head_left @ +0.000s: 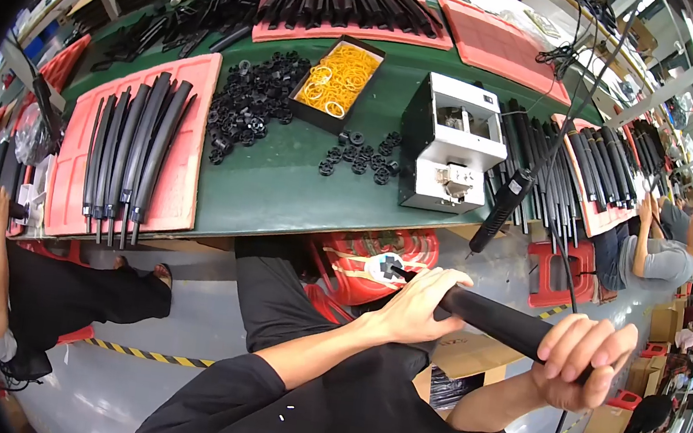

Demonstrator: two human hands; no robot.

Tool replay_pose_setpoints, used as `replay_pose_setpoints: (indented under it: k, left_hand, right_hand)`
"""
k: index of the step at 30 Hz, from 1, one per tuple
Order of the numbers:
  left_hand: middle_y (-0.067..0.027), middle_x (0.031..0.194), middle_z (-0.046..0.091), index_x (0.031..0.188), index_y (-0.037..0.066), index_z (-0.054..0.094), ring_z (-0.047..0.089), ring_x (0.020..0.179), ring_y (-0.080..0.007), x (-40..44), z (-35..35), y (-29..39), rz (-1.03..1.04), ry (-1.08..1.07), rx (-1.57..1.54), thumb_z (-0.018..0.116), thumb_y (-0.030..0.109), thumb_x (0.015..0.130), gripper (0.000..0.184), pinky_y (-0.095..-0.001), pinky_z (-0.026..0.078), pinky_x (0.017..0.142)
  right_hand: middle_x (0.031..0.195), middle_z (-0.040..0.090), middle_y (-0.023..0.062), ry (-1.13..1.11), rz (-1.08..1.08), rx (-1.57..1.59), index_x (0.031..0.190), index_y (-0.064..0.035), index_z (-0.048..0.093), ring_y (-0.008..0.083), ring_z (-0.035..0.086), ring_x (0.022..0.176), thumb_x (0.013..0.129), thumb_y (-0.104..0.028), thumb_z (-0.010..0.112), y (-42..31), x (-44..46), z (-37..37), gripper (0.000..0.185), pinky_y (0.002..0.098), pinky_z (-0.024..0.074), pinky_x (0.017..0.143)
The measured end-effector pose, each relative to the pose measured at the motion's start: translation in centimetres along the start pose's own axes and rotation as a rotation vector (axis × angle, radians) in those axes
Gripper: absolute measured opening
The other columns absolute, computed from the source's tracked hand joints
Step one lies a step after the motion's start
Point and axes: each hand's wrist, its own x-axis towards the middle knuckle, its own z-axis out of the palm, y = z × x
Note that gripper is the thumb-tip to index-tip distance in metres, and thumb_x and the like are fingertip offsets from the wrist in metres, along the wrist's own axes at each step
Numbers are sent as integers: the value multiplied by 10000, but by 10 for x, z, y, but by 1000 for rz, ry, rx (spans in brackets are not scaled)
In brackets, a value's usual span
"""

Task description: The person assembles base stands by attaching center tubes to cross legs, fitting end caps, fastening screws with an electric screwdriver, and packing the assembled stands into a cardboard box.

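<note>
A long black tube (493, 315) lies slantwise in front of my body, above my lap. My left hand (417, 308) is closed around its left end, where a thin dark tip (402, 273) pokes out past the fingers. My right hand (582, 359) wraps its fingers round the other end, which is mostly hidden in the grip. Just beyond the left fingers is a round white piece with a dark shape (388, 267), too small to make out, against a red patterned surface (340, 271).
On the green table (280, 196) stand a silver-and-black machine (448, 147), a box of yellow rubber bands (341, 79) and piles of small black plastic parts (262, 91). Pink trays (183, 189) hold black tubes. A power screwdriver (505, 209) hangs at right. Other people work on both sides.
</note>
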Motion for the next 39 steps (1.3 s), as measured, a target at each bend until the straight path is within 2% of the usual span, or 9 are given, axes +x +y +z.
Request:
replay_pose_setpoints:
  k: [5, 10, 14, 20, 24, 26, 29, 31, 39]
  left_hand:
    - [-123, 1153, 641, 1266, 72, 556, 610, 998, -309, -4, -6, -31, -45, 24, -40, 784, 126, 776, 543, -395, 466, 927]
    - [-127, 1170, 634, 1249, 58, 558, 618, 1012, -290, -18, -11, -50, -262, 2, -213, 789, 97, 766, 537, -387, 482, 914]
    - [-126, 1155, 641, 1240, 45, 562, 628, 1005, -270, -24, -13, -68, -90, 204, 6, 787, 66, 761, 530, -389, 495, 895]
    - [-105, 1058, 667, 1233, 40, 576, 648, 904, -248, 8, -27, -16, 43, 213, -43, 782, 63, 758, 518, -369, 517, 806]
    - [-72, 939, 678, 1137, 39, 629, 648, 790, -230, 15, -27, 0, -3, 183, -231, 773, 45, 742, 421, -344, 513, 710]
    - [-58, 884, 674, 993, 40, 659, 629, 717, -211, 15, -30, -7, 96, 112, -45, 753, 19, 729, 281, -321, 495, 645]
    - [-71, 903, 678, 917, 41, 663, 614, 712, -220, 9, -22, -22, 8, 153, -151, 739, -1, 716, 218, -330, 489, 649]
    - [-92, 914, 678, 950, 21, 674, 607, 718, -241, 9, -24, -29, 70, 95, -149, 726, 6, 717, 239, -331, 490, 661]
    - [-102, 892, 663, 947, 14, 670, 602, 733, -260, 13, -22, -17, 0, 104, -280, 725, 21, 726, 228, -336, 492, 687]
  right_hand:
    - [629, 581, 57, 14, 82, 44, 936, -73, 462, 175, 580, 488, 922, -124, 680, 41, 2, 5, 224, 302, 526, 527]
    - [652, 589, 100, -56, 265, 40, 930, -33, 499, 208, 596, 537, 832, -36, 706, 80, -2, 8, 229, 330, 547, 585]
    - [676, 616, 116, -100, 319, 40, 923, -13, 541, 219, 616, 577, 760, 11, 749, 105, -12, 12, 265, 328, 550, 610]
    - [720, 660, 129, -151, 398, 53, 899, 0, 600, 228, 640, 626, 674, 44, 816, 121, -28, 14, 315, 317, 547, 630]
    - [689, 637, 143, -324, 274, -31, 904, -8, 554, 228, 611, 583, 734, -35, 839, 125, -30, 8, 333, 346, 544, 602]
    - [699, 649, 128, -233, 307, -84, 857, -17, 583, 216, 598, 581, 679, -43, 880, 128, -39, 5, 347, 322, 526, 606]
    - [719, 667, 117, -247, 294, -152, 831, -23, 616, 197, 603, 598, 621, -32, 905, 130, -37, 5, 357, 305, 510, 609]
    - [792, 699, 57, -202, 397, -110, 839, -55, 677, 212, 629, 722, 596, 3, 888, 121, -34, 10, 327, 330, 527, 721]
    - [844, 705, 47, -261, 385, -138, 887, -54, 677, 229, 632, 792, 631, -46, 921, 117, -31, 11, 354, 338, 515, 804]
